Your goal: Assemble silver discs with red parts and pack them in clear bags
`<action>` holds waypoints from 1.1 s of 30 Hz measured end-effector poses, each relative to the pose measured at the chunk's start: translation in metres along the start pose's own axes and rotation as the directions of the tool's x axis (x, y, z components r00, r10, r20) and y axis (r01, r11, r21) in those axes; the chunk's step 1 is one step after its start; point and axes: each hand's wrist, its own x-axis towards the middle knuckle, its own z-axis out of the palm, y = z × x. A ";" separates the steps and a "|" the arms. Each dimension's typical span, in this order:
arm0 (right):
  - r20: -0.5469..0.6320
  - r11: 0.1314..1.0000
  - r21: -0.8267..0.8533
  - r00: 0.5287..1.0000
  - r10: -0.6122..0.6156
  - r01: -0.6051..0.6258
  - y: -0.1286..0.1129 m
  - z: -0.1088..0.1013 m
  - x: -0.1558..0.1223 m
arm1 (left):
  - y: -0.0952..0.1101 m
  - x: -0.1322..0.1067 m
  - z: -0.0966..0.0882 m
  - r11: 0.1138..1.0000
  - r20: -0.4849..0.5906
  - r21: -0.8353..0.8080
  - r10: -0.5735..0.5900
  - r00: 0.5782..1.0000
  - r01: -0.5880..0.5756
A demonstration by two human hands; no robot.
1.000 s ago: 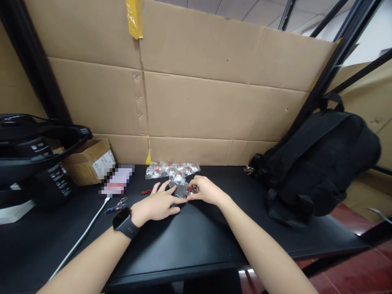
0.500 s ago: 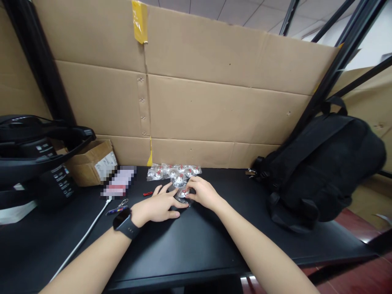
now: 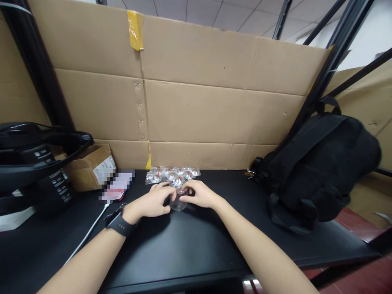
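Both my hands meet at the middle of a black table. My left hand, with a black watch on its wrist, curls its fingers onto a small clear plastic packet. My right hand pinches the same packet from the right. Just behind them lies a row of clear packets with silver and red parts, against the cardboard wall.
A cardboard wall stands behind the table. A black backpack leans at the right. At the left are a black device, a small cardboard box, a blurred card and a white cable.
My left hand lay flat with fingers spread; now it is curled onto the packet. Both hands have drawn closer together around it. The small red piece left of the hand is now hidden.
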 end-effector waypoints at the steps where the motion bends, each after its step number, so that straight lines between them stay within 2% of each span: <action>1: -0.009 0.997 0.074 1.000 -0.027 0.028 0.004 -0.005 -0.003 | -0.003 0.001 0.002 1.000 -0.067 0.021 -0.008 0.998 0.009; 3: -0.063 0.993 0.111 0.998 -0.023 0.030 0.013 -0.010 -0.006 | -0.008 0.005 0.007 0.997 -0.188 0.066 -0.029 0.982 0.042; 5: -0.087 0.997 0.071 0.996 0.009 -0.003 0.020 -0.008 -0.007 | -0.013 0.008 0.011 0.994 -0.252 0.089 -0.041 0.967 0.065; 8: -0.056 0.999 0.045 0.998 0.015 -0.013 0.023 -0.002 -0.004 | -0.015 0.012 0.012 0.995 -0.269 0.074 -0.046 0.962 0.068; 12: -0.088 0.989 0.145 0.996 -0.013 0.026 0.022 0.001 0.000 | -0.013 0.014 0.009 0.995 -0.282 0.009 -0.090 0.955 0.097; 17: -0.088 0.969 0.183 0.978 0.187 -0.169 0.026 0.007 0.001 | -0.011 0.020 0.014 0.957 -0.271 -0.153 -0.282 0.920 0.248; 19: -0.102 0.962 0.127 0.962 0.254 -0.240 0.027 0.011 0.002 | -0.009 0.023 0.020 0.936 -0.265 -0.147 -0.347 0.900 0.319; 21: -0.189 0.963 0.046 0.944 0.269 -0.265 0.025 0.015 0.002 | -0.007 0.025 0.026 0.926 -0.314 -0.083 -0.374 0.872 0.368; 23: -0.251 0.980 -0.028 0.950 0.184 -0.198 0.021 0.015 0.001 | -0.007 0.026 0.032 0.929 -0.387 -0.009 -0.344 0.855 0.369; 24: -0.239 0.988 -0.058 0.963 0.125 -0.142 0.019 0.015 -0.001 | -0.007 0.026 0.033 0.941 -0.408 0.018 -0.303 0.861 0.339; 26: -0.139 0.994 -0.094 0.989 0.040 -0.053 0.014 0.014 -0.003 | -0.009 0.024 0.034 0.972 -0.391 0.040 -0.199 0.898 0.233; 29: -0.032 0.992 -0.100 0.997 0.068 -0.071 0.012 0.015 -0.004 | -0.013 0.020 0.035 0.995 -0.306 0.027 -0.078 0.949 0.091; 33: -0.069 0.990 -0.042 0.989 0.131 -0.135 0.016 0.018 0.003 | -0.018 0.020 0.037 0.994 -0.318 0.053 -0.071 0.945 0.092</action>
